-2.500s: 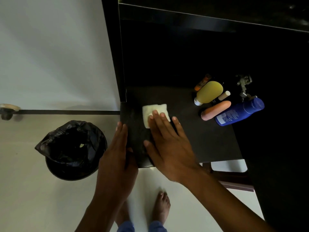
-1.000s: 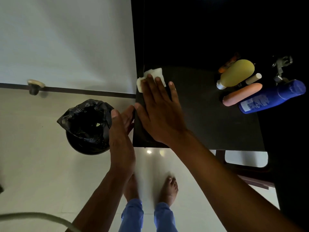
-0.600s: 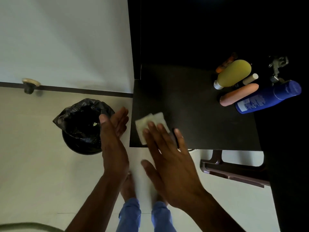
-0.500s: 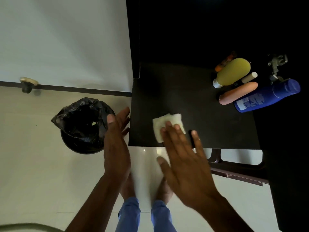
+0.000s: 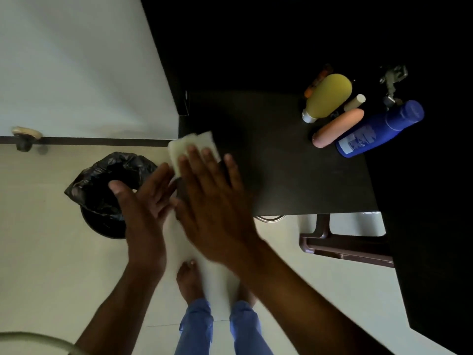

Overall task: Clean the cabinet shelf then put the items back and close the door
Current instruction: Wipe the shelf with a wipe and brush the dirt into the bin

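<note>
A dark cabinet shelf (image 5: 294, 175) juts toward me. My right hand (image 5: 212, 201) lies flat with straight fingers, pressing a folded white tissue (image 5: 192, 146) against the shelf's left edge. My left hand (image 5: 143, 208) is held open, palm up, just beside that edge below the tissue. Crowded into the shelf's back right corner lie a yellow bottle (image 5: 326, 97), an orange tube (image 5: 337, 128), a blue bottle (image 5: 378, 129), a small white stick (image 5: 354, 102) and a thin orange item (image 5: 317, 80).
A bin lined with a black bag (image 5: 107, 185) stands on the pale floor left of the shelf. A brown plastic chair (image 5: 343, 247) sits under the shelf's right side. A metal hinge (image 5: 393, 78) shows in the dark cabinet. My bare feet (image 5: 190, 280) are below.
My right hand has slid the tissue from the shelf's front middle to its left edge. My left hand has turned palm up and moved close under that edge.
</note>
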